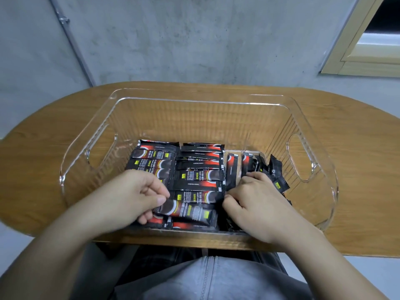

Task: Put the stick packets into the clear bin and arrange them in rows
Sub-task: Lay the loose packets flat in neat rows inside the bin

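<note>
A clear plastic bin (203, 98) stands on the wooden table (43, 135). Several black and red stick packets lie flat in it in two side-by-side rows (199, 169). A looser bunch of packets (275, 172) stands tilted at the right of the bin. My left hand (134, 195) is inside the bin and pinches the left end of one packet (190, 212) lying across the near rows. My right hand (255, 204) is inside the bin too, fingers curled over the packets at the right; what it holds is hidden.
The bin has cut-out handles on both short sides (300, 156). The oval table top ends just in front of my lap. A grey concrete wall (194, 40) with a pipe rises behind it, and a pale wooden frame (363, 48) sits at the upper right.
</note>
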